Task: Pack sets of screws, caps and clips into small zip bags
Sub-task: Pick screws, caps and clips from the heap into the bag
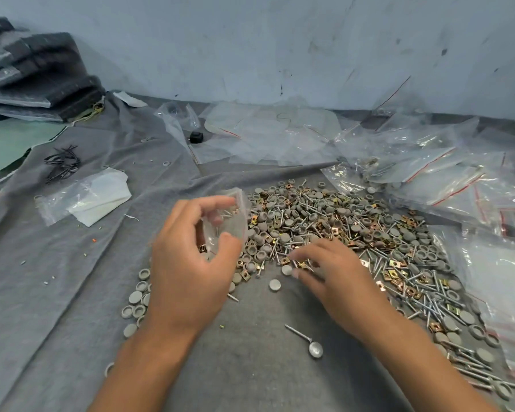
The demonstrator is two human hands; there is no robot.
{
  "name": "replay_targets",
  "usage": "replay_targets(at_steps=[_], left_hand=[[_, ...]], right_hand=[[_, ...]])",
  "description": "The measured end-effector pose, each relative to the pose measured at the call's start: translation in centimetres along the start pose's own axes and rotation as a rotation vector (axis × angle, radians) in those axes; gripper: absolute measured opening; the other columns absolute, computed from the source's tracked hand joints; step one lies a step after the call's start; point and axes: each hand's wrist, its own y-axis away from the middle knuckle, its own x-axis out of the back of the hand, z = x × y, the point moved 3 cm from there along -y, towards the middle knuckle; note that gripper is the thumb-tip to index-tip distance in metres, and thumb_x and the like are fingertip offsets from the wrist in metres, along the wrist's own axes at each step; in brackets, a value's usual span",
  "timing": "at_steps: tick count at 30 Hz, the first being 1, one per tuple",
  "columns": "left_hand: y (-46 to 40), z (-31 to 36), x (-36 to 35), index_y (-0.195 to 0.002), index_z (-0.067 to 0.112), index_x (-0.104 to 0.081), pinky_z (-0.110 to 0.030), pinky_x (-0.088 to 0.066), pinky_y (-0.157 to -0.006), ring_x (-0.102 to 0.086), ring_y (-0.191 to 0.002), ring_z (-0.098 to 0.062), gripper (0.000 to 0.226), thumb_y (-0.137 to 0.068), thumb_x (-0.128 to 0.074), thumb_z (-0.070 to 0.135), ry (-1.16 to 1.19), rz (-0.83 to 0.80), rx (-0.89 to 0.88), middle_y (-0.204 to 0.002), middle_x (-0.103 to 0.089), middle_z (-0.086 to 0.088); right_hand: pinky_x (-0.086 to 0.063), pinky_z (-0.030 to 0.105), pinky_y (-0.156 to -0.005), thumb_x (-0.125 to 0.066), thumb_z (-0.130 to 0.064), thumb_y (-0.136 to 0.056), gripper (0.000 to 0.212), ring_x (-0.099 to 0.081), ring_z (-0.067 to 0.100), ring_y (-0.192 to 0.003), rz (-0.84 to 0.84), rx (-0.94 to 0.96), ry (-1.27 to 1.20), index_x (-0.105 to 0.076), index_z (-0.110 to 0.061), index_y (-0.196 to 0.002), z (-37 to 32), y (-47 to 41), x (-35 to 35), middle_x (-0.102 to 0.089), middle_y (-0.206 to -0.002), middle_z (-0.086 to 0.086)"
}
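My left hand (188, 263) holds a small clear zip bag (231, 221) upright between thumb and fingers, its mouth up, with a few screws and clips visible inside. My right hand (330, 272) reaches into the near edge of a large mixed pile (339, 230) of grey round caps, silver screws and brass-coloured clips. Its fingertips are blurred and seem to pinch small parts there. Two loose grey caps (275, 284) lie just in front of its fingers. One long screw (305, 340) lies apart, nearer to me.
Grey cloth (57, 278) covers the work surface. More caps (136, 298) lie left of my left wrist. Empty and filled zip bags (434, 173) are heaped at right and back. A clear bag with white paper (87, 200) and black ties (61, 163) lie at left.
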Motion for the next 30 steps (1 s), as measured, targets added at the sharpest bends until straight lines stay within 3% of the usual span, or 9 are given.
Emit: replay_targets(at_steps=[6, 10, 15, 19, 21, 23, 26, 30], left_hand=[[-0.3, 0.1, 0.7, -0.111, 0.020, -0.070, -0.009, -0.035, -0.071, -0.052, -0.078, -0.001, 0.037, -0.077, -0.058, 0.013, -0.031, 0.052, 0.001, -0.090, -0.057, 0.009], [-0.5, -0.6, 0.4, -0.110, 0.026, -0.070, -0.008, -0.035, -0.075, -0.053, -0.084, 0.001, 0.036, -0.076, -0.059, 0.021, -0.092, -0.031, 0.055, -0.091, -0.057, 0.014], [-0.6, -0.8, 0.2, -0.110, 0.027, -0.070, -0.009, -0.036, -0.078, -0.052, -0.084, 0.003, 0.037, -0.076, -0.058, 0.024, -0.090, -0.075, 0.080, -0.091, -0.057, 0.016], [-0.7, -1.3, 0.2, -0.111, 0.030, -0.069, -0.012, -0.038, -0.079, -0.051, -0.084, 0.002, 0.037, -0.075, -0.058, 0.027, -0.097, -0.111, 0.071, -0.092, -0.057, 0.017], [-0.7, -1.5, -0.1, -0.111, 0.031, -0.069, -0.019, -0.040, -0.081, -0.051, -0.085, -0.001, 0.038, -0.074, -0.059, 0.029, -0.114, -0.159, 0.063, -0.093, -0.057, 0.018], [-0.5, -1.7, -0.6, -0.111, 0.033, -0.068, -0.023, -0.041, -0.083, -0.050, -0.086, -0.002, 0.038, -0.074, -0.060, 0.031, -0.160, -0.229, 0.032, -0.093, -0.056, 0.020], [0.0, -1.6, -1.2, -0.115, 0.038, -0.064, -0.026, -0.043, -0.090, -0.050, -0.095, -0.003, 0.040, -0.075, -0.059, 0.040, -0.222, -0.332, -0.025, -0.095, -0.053, 0.020], [0.5, -1.0, -1.7, -0.114, 0.037, -0.062, -0.029, -0.044, -0.092, -0.049, -0.099, -0.003, 0.043, -0.075, -0.051, 0.051, -0.245, -0.379, -0.066, -0.098, -0.052, 0.021]], right_hand=[[-0.037, 0.023, -0.089, -0.057, -0.043, -0.098, 0.017, -0.038, 0.010, -0.106, -0.042, 0.026, 0.158, -0.062, -0.036, -0.113, -0.7, -0.2, -1.5, -0.049, -0.113, -0.016], [-0.043, 0.028, -0.084, -0.058, -0.035, -0.099, 0.010, -0.040, 0.003, -0.099, -0.075, -0.008, -0.040, -0.049, -0.037, -0.101, -1.2, -0.4, -1.4, -0.046, -0.101, -0.023], [-0.047, 0.029, -0.079, -0.056, -0.031, -0.101, 0.023, -0.047, 0.007, -0.101, -0.049, 0.119, -0.011, -0.059, -0.038, -0.123, -2.9, -2.3, -2.2, -0.050, -0.109, -0.014], [-0.039, 0.025, -0.078, -0.057, -0.032, -0.101, 0.024, -0.048, 0.016, -0.109, -0.082, 0.147, 0.161, -0.063, -0.030, -0.124, -3.5, -3.9, -3.2, -0.053, -0.113, -0.007], [-0.043, 0.025, -0.083, -0.057, -0.032, -0.101, 0.022, -0.049, 0.013, -0.107, -0.084, 0.137, 0.129, -0.062, -0.028, -0.122, -3.2, -3.9, -2.8, -0.051, -0.112, -0.009], [-0.044, 0.016, -0.084, -0.060, -0.029, -0.100, 0.018, -0.051, 0.000, -0.099, -0.019, 0.093, -0.021, -0.064, -0.029, -0.117, -3.2, -3.4, -1.0, -0.050, -0.106, -0.017], [-0.037, 0.000, -0.080, -0.066, -0.025, -0.095, 0.020, -0.053, -0.011, -0.097, 0.215, 0.149, -0.199, -0.068, -0.030, -0.115, -4.2, -2.3, 3.0, -0.055, -0.103, -0.023], [-0.041, 0.009, -0.083, -0.067, -0.030, -0.092, 0.021, -0.056, -0.001, -0.093, 0.164, 0.292, -0.145, -0.071, -0.031, -0.113, -7.2, -1.4, 5.1, -0.058, -0.098, -0.018]])
